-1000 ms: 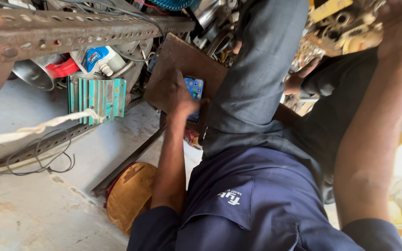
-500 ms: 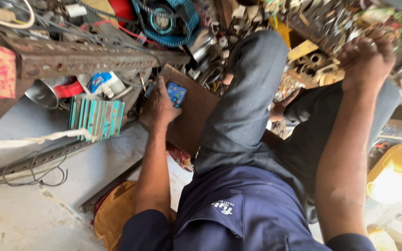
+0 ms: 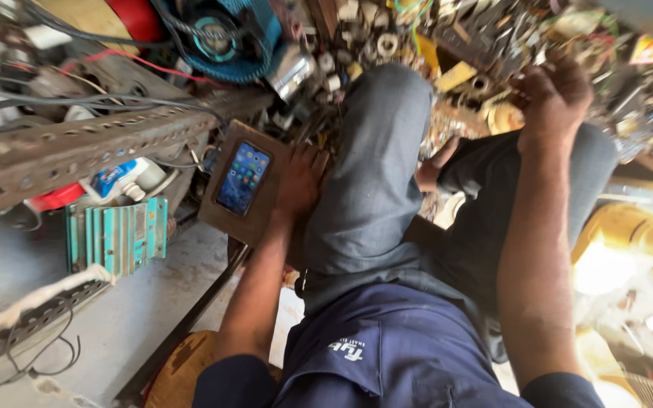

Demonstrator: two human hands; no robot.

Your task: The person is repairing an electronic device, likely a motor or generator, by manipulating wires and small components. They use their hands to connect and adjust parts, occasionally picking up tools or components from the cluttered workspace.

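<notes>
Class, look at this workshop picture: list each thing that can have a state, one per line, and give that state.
phone: screen lit, lying face up on a brown board
left hand: flat on the board, beside the phone, holding nothing
right hand: raised among the scrap parts; grip unclear
blue fan: lying in the clutter

Dark navy short-sleeved shirt [image 3: 394,363] with small white chest marking, faded grey-blue trousers [image 3: 372,181], bare forearms, left hand [image 3: 301,180] and right hand [image 3: 555,94] both ungloved, no rings or watch visible
</notes>
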